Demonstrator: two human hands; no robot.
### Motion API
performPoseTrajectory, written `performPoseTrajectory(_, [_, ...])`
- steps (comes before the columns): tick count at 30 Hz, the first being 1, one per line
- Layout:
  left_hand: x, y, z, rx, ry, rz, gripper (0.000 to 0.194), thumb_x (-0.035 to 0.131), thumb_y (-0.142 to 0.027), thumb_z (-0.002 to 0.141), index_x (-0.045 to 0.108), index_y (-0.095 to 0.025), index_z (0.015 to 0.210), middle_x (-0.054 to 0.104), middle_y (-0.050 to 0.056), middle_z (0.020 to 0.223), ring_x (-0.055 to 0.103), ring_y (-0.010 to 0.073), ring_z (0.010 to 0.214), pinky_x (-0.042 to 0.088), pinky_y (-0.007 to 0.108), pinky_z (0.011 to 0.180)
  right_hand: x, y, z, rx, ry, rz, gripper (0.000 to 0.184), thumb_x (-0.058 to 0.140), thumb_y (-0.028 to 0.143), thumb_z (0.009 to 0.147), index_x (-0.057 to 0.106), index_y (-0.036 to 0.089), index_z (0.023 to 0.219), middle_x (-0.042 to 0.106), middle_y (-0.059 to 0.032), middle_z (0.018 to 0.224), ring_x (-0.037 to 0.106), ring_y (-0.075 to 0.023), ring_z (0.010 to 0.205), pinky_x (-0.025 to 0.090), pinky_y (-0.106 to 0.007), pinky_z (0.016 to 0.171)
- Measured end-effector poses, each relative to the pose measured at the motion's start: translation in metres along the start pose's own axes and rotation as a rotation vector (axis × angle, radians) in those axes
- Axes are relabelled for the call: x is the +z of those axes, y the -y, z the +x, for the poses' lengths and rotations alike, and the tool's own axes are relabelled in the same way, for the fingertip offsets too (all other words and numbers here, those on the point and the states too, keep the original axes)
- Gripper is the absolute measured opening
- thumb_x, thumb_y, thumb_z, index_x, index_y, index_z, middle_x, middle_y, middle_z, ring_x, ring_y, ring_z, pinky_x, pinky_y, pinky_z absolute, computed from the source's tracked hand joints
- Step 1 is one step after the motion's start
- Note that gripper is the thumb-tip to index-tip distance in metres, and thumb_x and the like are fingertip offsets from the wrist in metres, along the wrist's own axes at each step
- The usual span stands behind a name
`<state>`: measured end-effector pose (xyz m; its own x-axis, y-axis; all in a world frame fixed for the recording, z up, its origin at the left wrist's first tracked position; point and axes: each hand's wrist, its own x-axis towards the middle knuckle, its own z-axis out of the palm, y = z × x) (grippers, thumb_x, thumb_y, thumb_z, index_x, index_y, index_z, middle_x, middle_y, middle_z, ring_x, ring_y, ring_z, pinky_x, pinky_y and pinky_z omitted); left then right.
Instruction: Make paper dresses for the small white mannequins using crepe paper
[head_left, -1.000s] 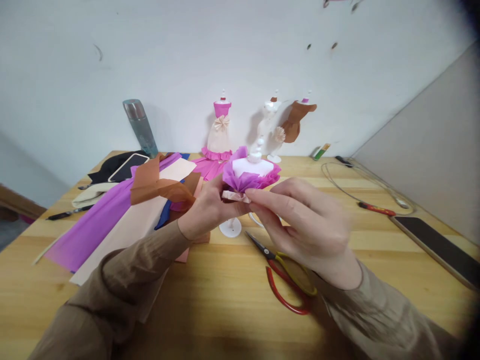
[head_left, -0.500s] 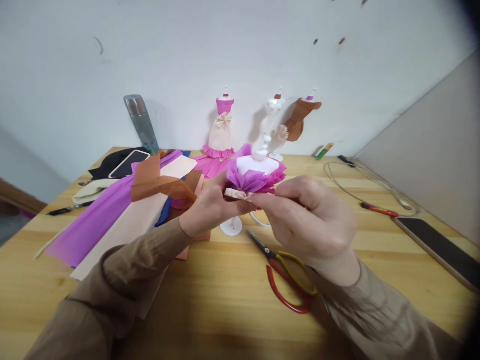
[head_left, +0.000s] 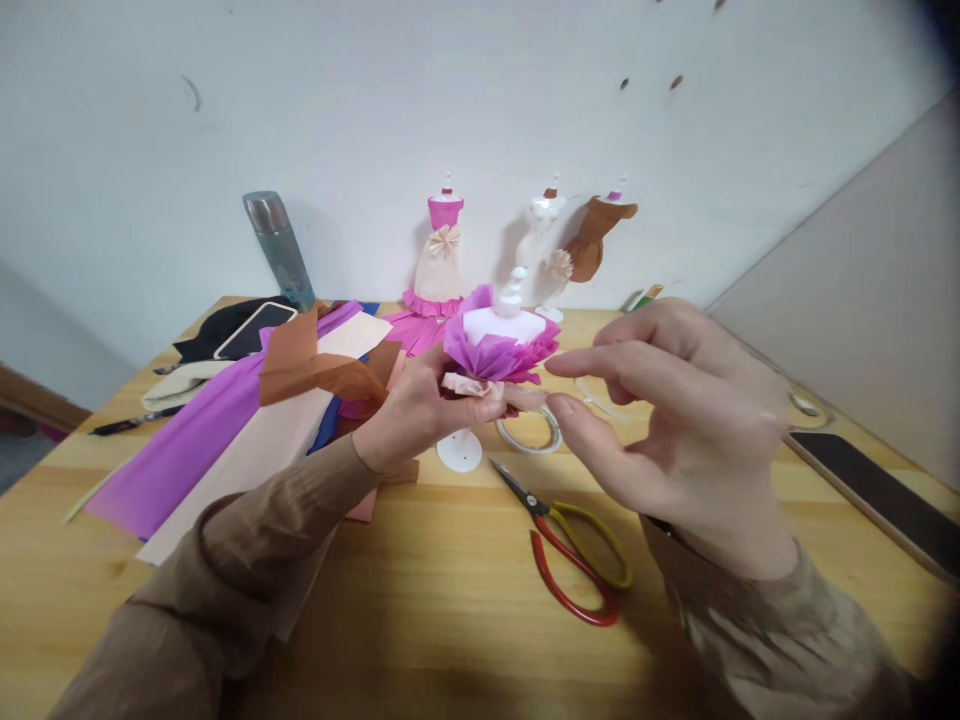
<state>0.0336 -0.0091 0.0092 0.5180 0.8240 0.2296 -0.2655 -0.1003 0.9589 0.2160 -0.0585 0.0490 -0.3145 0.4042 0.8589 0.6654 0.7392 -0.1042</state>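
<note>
My left hand [head_left: 416, 410] grips a small white mannequin [head_left: 501, 322] at its waist, pressing a pleated pale pink paper strip [head_left: 480, 388] under a purple crepe ruffle [head_left: 495, 357]. The mannequin's round white base [head_left: 460, 452] rests on the wooden table [head_left: 450, 590]. My right hand [head_left: 675, 420] hovers just right of the ruffle, fingers apart, thumb and forefinger near the end of the pink strip. A strip of clear tape [head_left: 596, 398] seems to hang from its fingers.
A tape roll [head_left: 531, 432] and red-and-yellow scissors [head_left: 574, 545] lie in front of the mannequin. Purple, brown and cream paper sheets [head_left: 247, 420] spread at left. Dressed mannequins [head_left: 441, 262] and a bottle [head_left: 279, 250] stand at the back wall. A dark phone [head_left: 877, 490] lies at right.
My right hand has let go of the pink strip and drawn back to the right, opening its fingers. The left hand keeps its hold on the mannequin. The tape roll has come into sight.
</note>
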Motion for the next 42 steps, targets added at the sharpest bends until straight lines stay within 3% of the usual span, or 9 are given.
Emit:
performPoseTrajectory(10, [-0.001, 0.001, 0.001, 0.032, -0.041, 0.019, 0.035, 0.081, -0.024, 0.065, 0.063, -0.015, 0.093, 0.069, 0.003, 0.083, 0.066, 0.0188, 0.079, 0.054, 0.032, 0.073, 0.01, -0.004, -0.001, -0.041, 0.115, -0.047, 0.012, 0.061, 0.012, 0.084, 0.058, 0.022, 0.077, 0.049, -0.0027, 0.072, 0.049, -0.0157, 0.062, 0.038, -0.029, 0.051])
performPoseTrajectory(17, [0.001, 0.0, 0.002, 0.026, -0.002, -0.012, 0.031, 0.08, -0.022, 0.066, 0.062, -0.015, 0.089, 0.067, 0.002, 0.079, 0.064, 0.0159, 0.074, 0.052, 0.03, 0.071, 0.013, -0.002, -0.001, -0.007, 0.062, -0.024, 0.017, 0.061, 0.008, 0.084, 0.057, 0.022, 0.076, 0.051, -0.0017, 0.069, 0.047, -0.0137, 0.056, 0.036, -0.028, 0.046])
performPoseTrajectory(23, [0.0, 0.002, 0.001, 0.012, -0.045, 0.024, 0.042, 0.085, -0.024, 0.058, 0.06, -0.015, 0.091, 0.063, 0.0, 0.078, 0.06, 0.0151, 0.072, 0.05, 0.03, 0.071, 0.018, 0.005, -0.004, 0.089, 0.013, 0.043, 0.02, 0.062, 0.007, 0.082, 0.057, 0.023, 0.072, 0.049, -0.0009, 0.066, 0.048, -0.0145, 0.058, 0.035, -0.03, 0.048])
performPoseTrajectory(31, [-0.001, 0.003, 0.002, -0.002, -0.052, 0.01, 0.039, 0.083, -0.018, 0.058, 0.061, -0.014, 0.09, 0.065, 0.0, 0.079, 0.061, 0.0135, 0.072, 0.049, 0.027, 0.069, 0.012, 0.003, -0.004, 0.078, -0.007, 0.109, 0.015, 0.066, 0.008, 0.08, 0.062, 0.022, 0.078, 0.05, 0.0007, 0.067, 0.043, -0.0125, 0.055, 0.036, -0.028, 0.047])
performPoseTrajectory(34, [-0.002, 0.005, 0.002, -0.007, -0.046, 0.02, 0.039, 0.083, -0.02, 0.06, 0.061, -0.014, 0.091, 0.065, 0.0, 0.078, 0.06, 0.0133, 0.071, 0.049, 0.026, 0.067, 0.01, 0.004, -0.003, 0.049, -0.041, 0.085, 0.017, 0.067, 0.008, 0.08, 0.065, 0.024, 0.084, 0.051, -0.0001, 0.07, 0.046, -0.0135, 0.057, 0.038, -0.029, 0.049])
performPoseTrajectory(38, [-0.004, 0.008, 0.003, 0.023, -0.106, 0.087, 0.042, 0.084, -0.022, 0.059, 0.061, -0.014, 0.094, 0.065, 0.0, 0.082, 0.059, 0.0133, 0.073, 0.048, 0.027, 0.068, 0.016, 0.008, -0.005, -0.06, 0.005, 0.017, 0.019, 0.067, 0.01, 0.082, 0.065, 0.023, 0.095, 0.054, -0.0014, 0.075, 0.051, -0.0145, 0.062, 0.042, -0.029, 0.051])
performPoseTrajectory(42, [-0.004, 0.007, 0.004, 0.034, -0.084, 0.089, 0.042, 0.084, -0.024, 0.06, 0.062, -0.016, 0.094, 0.066, 0.0, 0.083, 0.059, 0.0135, 0.074, 0.048, 0.027, 0.069, 0.024, 0.008, -0.006, -0.095, -0.006, -0.074, 0.012, 0.065, 0.009, 0.084, 0.065, 0.02, 0.088, 0.053, -0.0018, 0.07, 0.052, -0.0146, 0.061, 0.039, -0.029, 0.049])
